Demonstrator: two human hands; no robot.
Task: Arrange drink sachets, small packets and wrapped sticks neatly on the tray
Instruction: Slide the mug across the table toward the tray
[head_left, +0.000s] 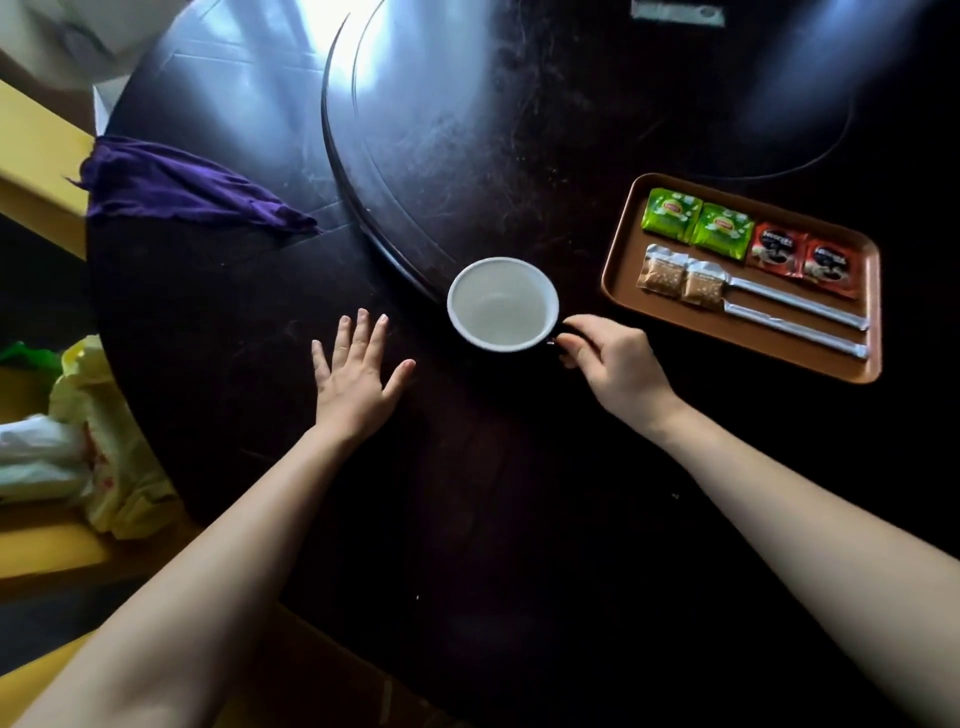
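Observation:
A brown tray (618, 291) lies at the right on the dark round table. On it are two green tea sachets (696, 223), two red coffee sachets (802, 260), two small packets of brown granules (680, 278) and two wrapped sticks (800, 314), set in neat rows. A dark cup with a white inside (501, 304) stands left of the tray. My right hand (608, 358) grips the cup's handle. My left hand (358, 369) rests flat on the table with fingers spread, left of the cup.
A raised turntable (467, 130) fills the table's middle behind the cup. A purple cloth (176, 187) lies at the left edge. Plastic bags (78, 447) sit on a yellow seat to the left, off the table.

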